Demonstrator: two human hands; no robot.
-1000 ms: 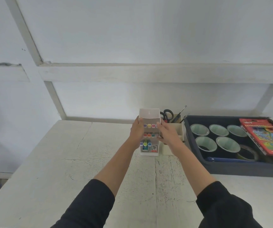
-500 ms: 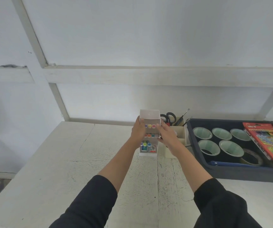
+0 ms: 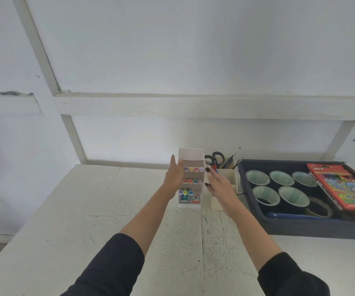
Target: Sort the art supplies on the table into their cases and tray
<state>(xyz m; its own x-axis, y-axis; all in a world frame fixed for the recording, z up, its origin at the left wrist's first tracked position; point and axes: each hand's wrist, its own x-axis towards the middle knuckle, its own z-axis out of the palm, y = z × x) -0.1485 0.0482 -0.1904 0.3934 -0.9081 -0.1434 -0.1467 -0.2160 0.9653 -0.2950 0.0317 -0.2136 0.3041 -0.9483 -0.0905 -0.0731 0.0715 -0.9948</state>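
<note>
- The table [image 3: 65,210] is painted white, rough and cracked. Behind it rises a white wall [image 3: 193,50] crossed by white battens.
- The left hand [image 3: 173,180] has its fingers straight, laid flat against the left side of a white tiered marker case [image 3: 191,155] that stands upright on the table.
- The right hand [image 3: 220,186] is loosely spread and holds nothing. Its fingertips [image 3: 207,169] are just beside the case's right side; I cannot tell whether they touch it.
- Between the two sets of fingers, the case's shelves show rows of coloured marker caps [image 3: 193,169], with two small boxes on the lowest shelf.
- Just behind the right fingers stands a cream pen pot [image 3: 229,175] holding black-handled scissors [image 3: 215,159] and paintbrushes [image 3: 235,152].
- Further right of those fingers sits a dark tray [image 3: 300,226].
- It holds five black tape rolls [image 3: 266,195] with pale green cores, a clear tape roll [image 3: 319,207], a blue zip pouch [image 3: 296,215] along the front wall, and a red oil pastel box [image 3: 343,186] on the right side.
</note>
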